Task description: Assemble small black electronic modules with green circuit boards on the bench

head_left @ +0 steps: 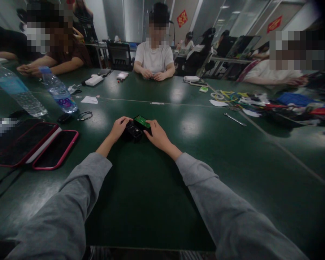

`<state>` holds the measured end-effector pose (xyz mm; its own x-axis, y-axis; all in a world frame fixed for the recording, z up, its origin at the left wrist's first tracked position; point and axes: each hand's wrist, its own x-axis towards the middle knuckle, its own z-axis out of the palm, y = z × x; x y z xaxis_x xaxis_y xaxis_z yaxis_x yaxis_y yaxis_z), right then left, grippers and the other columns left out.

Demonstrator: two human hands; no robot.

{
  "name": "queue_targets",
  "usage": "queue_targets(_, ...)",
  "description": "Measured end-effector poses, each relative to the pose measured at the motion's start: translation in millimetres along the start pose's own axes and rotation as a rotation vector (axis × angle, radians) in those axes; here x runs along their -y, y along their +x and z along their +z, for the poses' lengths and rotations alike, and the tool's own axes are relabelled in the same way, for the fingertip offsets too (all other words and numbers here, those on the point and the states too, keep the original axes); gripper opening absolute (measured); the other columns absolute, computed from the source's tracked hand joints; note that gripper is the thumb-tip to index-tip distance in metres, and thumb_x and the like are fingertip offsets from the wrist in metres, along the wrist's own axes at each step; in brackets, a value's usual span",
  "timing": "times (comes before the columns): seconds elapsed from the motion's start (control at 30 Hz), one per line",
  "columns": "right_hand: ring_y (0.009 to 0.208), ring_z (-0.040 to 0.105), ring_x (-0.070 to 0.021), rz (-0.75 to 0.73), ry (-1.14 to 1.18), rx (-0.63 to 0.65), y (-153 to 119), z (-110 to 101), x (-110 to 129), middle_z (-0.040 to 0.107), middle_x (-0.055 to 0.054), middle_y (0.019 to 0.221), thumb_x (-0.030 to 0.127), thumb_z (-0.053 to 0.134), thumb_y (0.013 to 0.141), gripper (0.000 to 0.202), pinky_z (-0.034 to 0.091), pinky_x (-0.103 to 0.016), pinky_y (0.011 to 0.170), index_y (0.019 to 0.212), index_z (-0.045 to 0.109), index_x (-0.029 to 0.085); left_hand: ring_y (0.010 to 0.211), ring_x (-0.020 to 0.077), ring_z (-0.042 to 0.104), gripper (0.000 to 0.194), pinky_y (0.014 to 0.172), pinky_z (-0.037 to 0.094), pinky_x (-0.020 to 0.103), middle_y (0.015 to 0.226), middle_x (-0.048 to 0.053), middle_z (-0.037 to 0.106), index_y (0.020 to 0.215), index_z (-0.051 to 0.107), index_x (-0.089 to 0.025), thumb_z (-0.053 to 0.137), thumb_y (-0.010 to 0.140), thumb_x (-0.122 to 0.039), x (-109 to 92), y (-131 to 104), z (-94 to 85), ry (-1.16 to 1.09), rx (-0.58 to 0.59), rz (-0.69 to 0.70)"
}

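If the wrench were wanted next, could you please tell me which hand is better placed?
Probably the right hand: the wrench lies on that side, farther from the left hand. The right holds the black case around the green board, so may need freeing first.

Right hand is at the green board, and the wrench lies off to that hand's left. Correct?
Wrong side: the head view shows the wrench off to that hand's right. The right hand is at the green board.

The surface (151,202) is glossy dark green. From mid-view, a red-rimmed phone (56,148) lies at nine o'clock, two bottles (60,93) toward ten, a wrench (234,119) at three.
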<state>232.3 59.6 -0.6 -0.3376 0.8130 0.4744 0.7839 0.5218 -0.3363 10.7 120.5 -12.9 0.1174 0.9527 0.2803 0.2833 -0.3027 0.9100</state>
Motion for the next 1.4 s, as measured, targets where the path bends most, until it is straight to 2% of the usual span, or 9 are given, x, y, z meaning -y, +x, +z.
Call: queue_targets(1.4,0.113,0.054,-0.0283,-0.014,0.025,-0.004,-0.3,2.2,-1.7,0.049,-0.015,0.122,0.029,0.049,0.093,0.042,0.049,-0.048,0.095,0.133,0.041,0.018,0.095,0.0204,0.06,0.032,0.086,0.048,0.034,0.098,0.005,0.069,0.093,0.07,-0.019,0.048,0.087,-0.042,-4.7,-2.4,0.2,-0.003,-0.007,-0.025)
